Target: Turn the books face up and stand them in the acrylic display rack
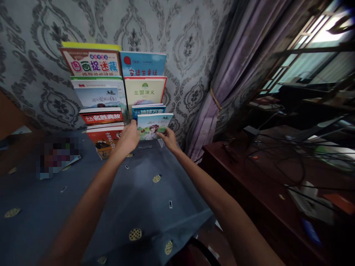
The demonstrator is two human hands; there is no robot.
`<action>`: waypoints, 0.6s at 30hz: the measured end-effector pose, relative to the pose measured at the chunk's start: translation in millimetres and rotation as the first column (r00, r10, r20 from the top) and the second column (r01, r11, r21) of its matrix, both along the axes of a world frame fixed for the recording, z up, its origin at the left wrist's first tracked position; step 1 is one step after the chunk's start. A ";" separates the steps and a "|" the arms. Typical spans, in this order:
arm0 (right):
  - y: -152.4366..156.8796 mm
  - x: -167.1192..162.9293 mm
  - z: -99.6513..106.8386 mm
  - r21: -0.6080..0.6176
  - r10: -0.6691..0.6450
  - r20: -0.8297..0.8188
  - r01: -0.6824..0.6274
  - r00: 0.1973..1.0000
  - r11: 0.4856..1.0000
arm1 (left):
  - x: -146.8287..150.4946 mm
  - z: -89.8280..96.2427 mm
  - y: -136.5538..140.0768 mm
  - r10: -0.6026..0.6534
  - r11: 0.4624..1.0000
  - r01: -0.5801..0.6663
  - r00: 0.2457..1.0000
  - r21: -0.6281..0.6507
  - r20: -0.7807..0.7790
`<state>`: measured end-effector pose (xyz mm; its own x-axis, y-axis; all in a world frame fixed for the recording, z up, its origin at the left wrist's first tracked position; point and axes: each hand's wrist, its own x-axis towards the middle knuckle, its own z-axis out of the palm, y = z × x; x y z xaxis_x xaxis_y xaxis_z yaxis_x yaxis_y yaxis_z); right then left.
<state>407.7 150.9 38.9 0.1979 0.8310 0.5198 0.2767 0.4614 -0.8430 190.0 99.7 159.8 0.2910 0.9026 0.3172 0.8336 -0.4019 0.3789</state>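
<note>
Between my two hands stands a thin book [151, 121] with a pale blue and green cover and a drawn figure on it. My left hand [131, 136] grips its left edge, fingers curled and partly hidden. At its right edge my right hand [168, 139] pinches the cover with thumb and fingers. The book is at the lowest front tier of a tiered row of books, in front of a blue book [149, 110]. Left of my left hand is an orange-red book [104, 138] in the neighbouring column.
Higher tiers hold a cream book [144, 90], a light blue book [142, 62] and a brown-bordered book [90, 61]. A blurred item [58, 157] lies on the blue tablecloth [149, 199] at left. Right of the curtain [230, 74], a dark red desk [249, 181] carries cables and clutter.
</note>
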 end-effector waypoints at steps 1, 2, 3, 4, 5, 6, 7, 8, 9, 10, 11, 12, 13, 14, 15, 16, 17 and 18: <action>0.1 0.0 -2.3 -0.004 -0.003 0.004 0.003 1.000 1.000 | 2.7 -3.6 -0.3 0.017 1.000 -0.017 1.000 -0.004 0.003; 0.1 -0.2 -4.4 -0.008 -0.009 0.009 0.010 1.000 1.000 | 4.9 -6.5 -0.5 0.031 1.000 -0.031 1.000 -0.007 0.002; 0.1 -0.5 -6.3 -0.010 -0.020 0.020 0.020 1.000 1.000 | 6.6 -9.0 -0.4 0.042 0.999 -0.042 0.999 -0.010 -0.002; 0.1 -0.9 -8.2 -0.011 -0.033 0.039 0.033 0.999 0.999 | 7.7 -11.4 0.0 0.053 0.999 -0.053 0.999 -0.013 -0.007; 0.1 -1.5 -10.0 -0.012 -0.051 0.063 0.052 0.997 0.999 | 8.5 -14.0 0.8 0.067 0.998 -0.067 0.998 -0.019 -0.010; 0.1 -2.2 -11.7 -0.012 -0.074 0.092 0.075 0.993 0.997 | 8.9 -16.9 2.1 0.079 0.997 -0.079 0.997 -0.025 -0.012; 0.3 -3.2 -13.5 -0.011 -0.102 0.124 0.105 0.987 0.994 | 9.1 -20.5 3.8 0.091 0.995 -0.091 0.996 -0.034 -0.013; 0.5 -4.3 -15.2 -0.006 -0.139 0.155 0.142 0.978 0.990 | 9.3 -24.8 5.9 0.099 0.994 -0.100 0.995 -0.045 -0.013; 0.7 -5.6 -16.8 0.005 -0.183 0.185 0.185 0.966 0.983 | 9.6 -29.6 8.1 0.105 0.993 -0.106 0.994 -0.055 -0.013; 1.1 -6.9 -18.4 0.023 -0.232 0.213 0.232 0.949 0.972 | 10.2 -34.8 10.5 0.113 0.991 -0.114 0.994 -0.069 -0.014; 1.4 -8.0 -19.7 0.048 -0.278 0.236 0.275 0.931 0.960 | 11.0 -40.1 12.8 0.121 0.989 -0.122 0.993 -0.085 -0.012; 1.8 -8.9 -20.9 0.078 -0.319 0.248 0.310 0.915 0.948 | 12.0 -45.4 15.0 0.131 0.986 -0.131 0.991 -0.100 -0.007; 2.2 -9.5 -21.8 0.105 -0.352 0.247 0.337 0.903 0.936 | 13.1 -50.4 16.9 0.140 0.984 -0.139 0.990 -0.113 0.001; 2.6 -9.8 -22.6 0.127 -0.375 0.238 0.354 0.896 0.926 | 14.4 -54.9 18.6 0.147 0.982 -0.144 0.989 -0.122 0.010; 3.0 -9.9 -23.2 0.141 -0.386 0.225 0.362 0.895 0.921 | 15.6 -59.0 19.9 0.153 0.980 -0.150 0.988 -0.128 0.019; 3.4 -10.0 -23.9 0.148 -0.389 0.211 0.364 0.897 0.920 | 16.6 -62.7 20.8 0.156 0.980 -0.151 0.987 -0.131 0.027; 3.5 -10.2 -24.8 0.150 -0.386 0.199 0.362 0.900 0.920 | 17.5 -66.2 21.3 0.156 0.980 -0.150 0.987 -0.132 0.035; 3.3 -10.7 -25.9 0.150 -0.383 0.192 0.359 0.903 0.921 | 18.2 -69.5 21.4 0.155 0.980 -0.148 0.987 -0.135 0.041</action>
<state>397.0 154.2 13.0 0.3550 0.6552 0.6668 0.6133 0.3751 -0.6951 208.2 121.1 90.3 0.1340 0.9696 0.2046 0.8592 -0.2165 0.4635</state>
